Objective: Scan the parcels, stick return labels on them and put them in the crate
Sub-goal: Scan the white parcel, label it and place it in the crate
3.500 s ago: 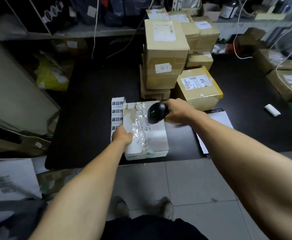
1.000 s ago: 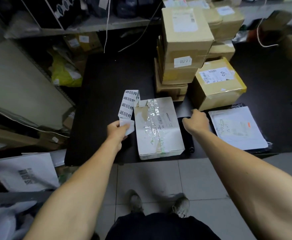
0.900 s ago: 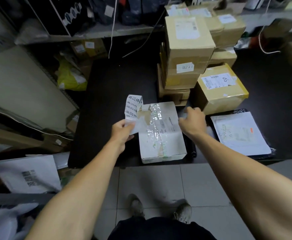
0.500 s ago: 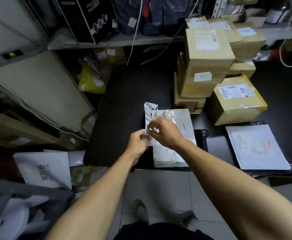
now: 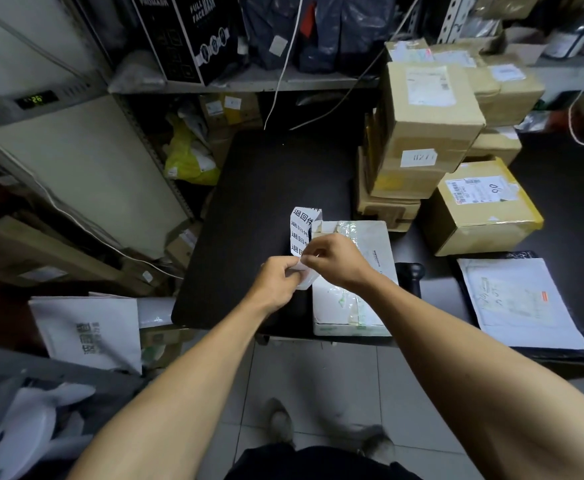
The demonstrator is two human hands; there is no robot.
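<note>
Labelling step in hand: left hand (image 5: 278, 284) and right hand (image 5: 333, 259) both pinching return-label strip (image 5: 301, 233), peeling label. White parcel (image 5: 356, 299) on desk (image 5: 249, 202) just under fingers, not yet labelled. Brown parcels (image 5: 422, 133) beyond fingers untouched. Crate not seen.

- Two hands: left (image 5: 278, 284), right (image 5: 335, 259).
- One white parcel (image 5: 359, 306) on the tabletop (image 5: 266, 188).
- One label strip (image 5: 301, 230).
- One scanner (image 5: 411, 277), at 3 o'clock from the white parcel.
- One flat mailer (image 5: 515, 303).
- Brown boxes stacked at 1 o'clock: at least six; one (image 5: 429, 109) tops the stack.
</note>
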